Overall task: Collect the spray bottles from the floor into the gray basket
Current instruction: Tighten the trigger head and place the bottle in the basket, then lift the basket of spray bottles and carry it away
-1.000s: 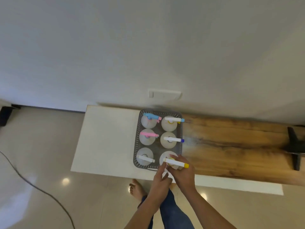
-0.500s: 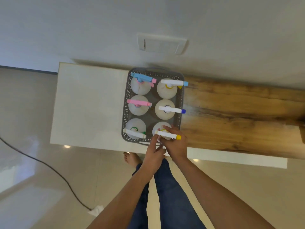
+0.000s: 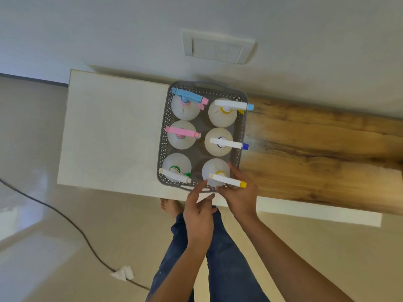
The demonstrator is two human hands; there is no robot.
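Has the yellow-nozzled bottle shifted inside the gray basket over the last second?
No. The yellow-nozzled bottle sits in the same near-right corner of the gray basket.

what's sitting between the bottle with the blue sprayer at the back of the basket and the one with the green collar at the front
In the head view, the pink-sprayer bottle stands between the blue-sprayer bottle and the green-collar bottle, in the left column of the gray basket.

we see our right hand (image 3: 239, 198) gripping the white plastic spray bottle with the yellow-tipped nozzle (image 3: 216, 171), fingers curled round its near side, in the gray perforated plastic basket (image 3: 164, 136). our left hand (image 3: 197, 214) reaches beside it, straight fingertips (image 3: 204, 184) touching the basket's near rim. five more white spray bottles (image 3: 219, 141) stand beyond our fingers.
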